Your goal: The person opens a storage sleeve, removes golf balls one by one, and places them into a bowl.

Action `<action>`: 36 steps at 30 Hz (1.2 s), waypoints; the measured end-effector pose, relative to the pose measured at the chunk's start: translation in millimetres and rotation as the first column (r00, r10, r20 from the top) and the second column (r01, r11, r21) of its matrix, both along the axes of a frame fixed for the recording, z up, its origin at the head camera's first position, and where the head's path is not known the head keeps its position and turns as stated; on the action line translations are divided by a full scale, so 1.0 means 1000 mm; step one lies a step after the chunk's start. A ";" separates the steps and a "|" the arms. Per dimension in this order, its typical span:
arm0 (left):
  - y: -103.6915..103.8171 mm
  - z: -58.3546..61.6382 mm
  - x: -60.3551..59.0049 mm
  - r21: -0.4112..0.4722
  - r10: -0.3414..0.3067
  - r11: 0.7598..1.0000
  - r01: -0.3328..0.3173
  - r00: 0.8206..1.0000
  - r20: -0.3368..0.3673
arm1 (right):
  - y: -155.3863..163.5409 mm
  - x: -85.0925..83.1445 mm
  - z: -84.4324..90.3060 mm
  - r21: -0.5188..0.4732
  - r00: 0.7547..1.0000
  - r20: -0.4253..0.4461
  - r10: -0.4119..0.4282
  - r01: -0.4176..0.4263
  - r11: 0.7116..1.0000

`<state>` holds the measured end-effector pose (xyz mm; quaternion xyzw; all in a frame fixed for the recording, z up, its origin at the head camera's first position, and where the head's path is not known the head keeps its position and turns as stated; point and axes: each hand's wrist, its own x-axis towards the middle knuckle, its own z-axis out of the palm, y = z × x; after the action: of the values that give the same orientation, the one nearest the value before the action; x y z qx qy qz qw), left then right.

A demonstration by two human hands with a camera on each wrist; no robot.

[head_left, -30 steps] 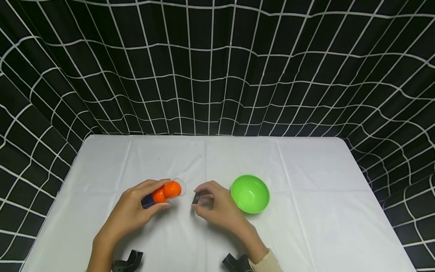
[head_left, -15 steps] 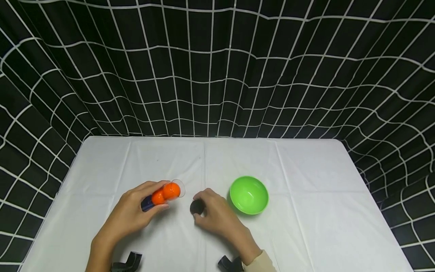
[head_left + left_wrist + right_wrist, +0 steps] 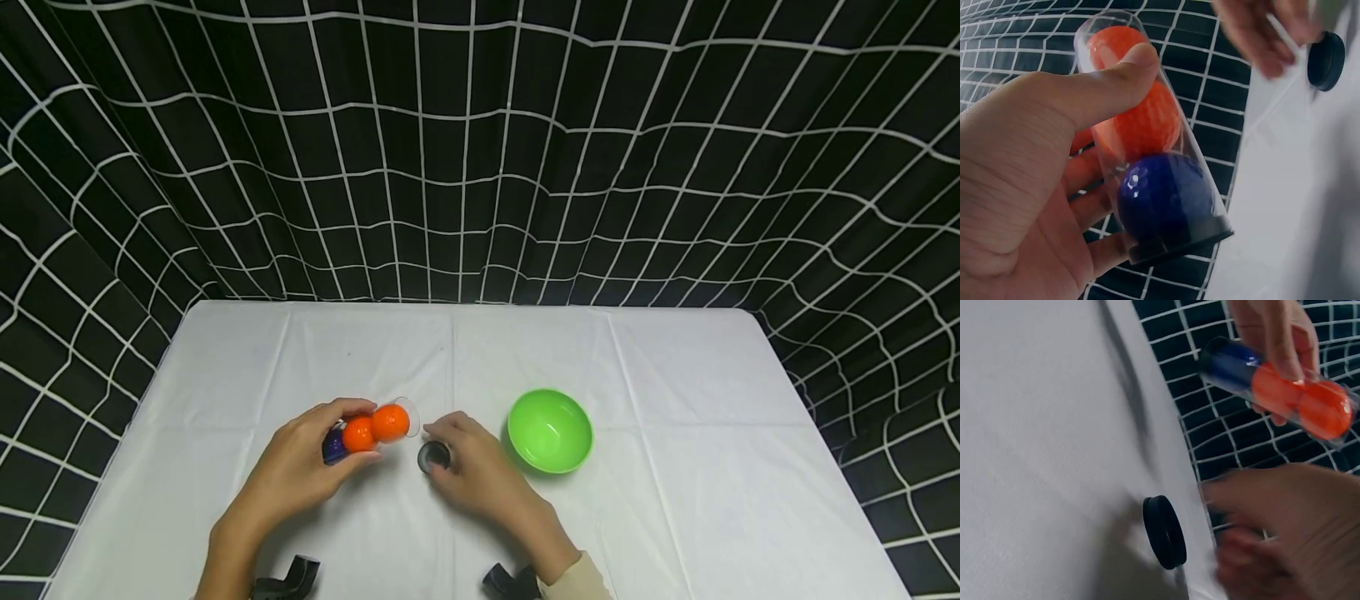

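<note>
My left hand [image 3: 300, 458] grips a clear tube [image 3: 375, 427] tilted above the white table, thumb across its side. Inside are two orange golf balls [image 3: 1147, 122] and a blue golf ball [image 3: 1163, 197]. A black base [image 3: 1182, 240] closes the tube's blue end. At the other end, by the orange balls, shows a clear rim without a cap. A round black cap [image 3: 1165, 532] lies on the table, hollow side up. Beside it is my right hand [image 3: 476, 471], blurred in the right wrist view, with a gap between its fingers and the cap there.
A green bowl [image 3: 550, 432] stands to the right of my right hand, with nothing inside. The table [image 3: 675, 375] has a creased white cloth. Black curtain with a white grid [image 3: 480, 167] rises behind and at both sides. Black wrist mounts [image 3: 288, 579] show below the hands.
My right hand has brought the black cap down to the table, turned it hollow side up and released it. The left hand has shifted the tube slightly to the right.
</note>
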<state>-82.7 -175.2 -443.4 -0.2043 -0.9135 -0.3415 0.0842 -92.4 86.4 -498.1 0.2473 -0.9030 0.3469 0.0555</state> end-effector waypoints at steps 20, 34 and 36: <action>0.011 0.013 0.006 -0.207 -0.031 0.977 -0.044 0.937 -0.347 | -0.008 0.003 0.022 -0.719 0.940 0.260 0.222 0.035 0.694; 0.011 0.011 0.004 -0.211 -0.023 0.975 -0.065 0.920 -0.391 | -0.009 0.001 0.016 -0.719 0.897 0.340 0.281 0.055 0.692; 0.011 0.010 0.003 -0.199 -0.021 0.978 -0.058 0.927 -0.375 | -0.010 0.001 0.016 -0.706 0.897 0.356 0.264 0.072 0.705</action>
<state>-79.8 -164.3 -433.7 -0.2648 -0.9129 -0.1986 0.2390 -91.9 76.6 -482.1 0.1721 -0.6765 0.7121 -0.0743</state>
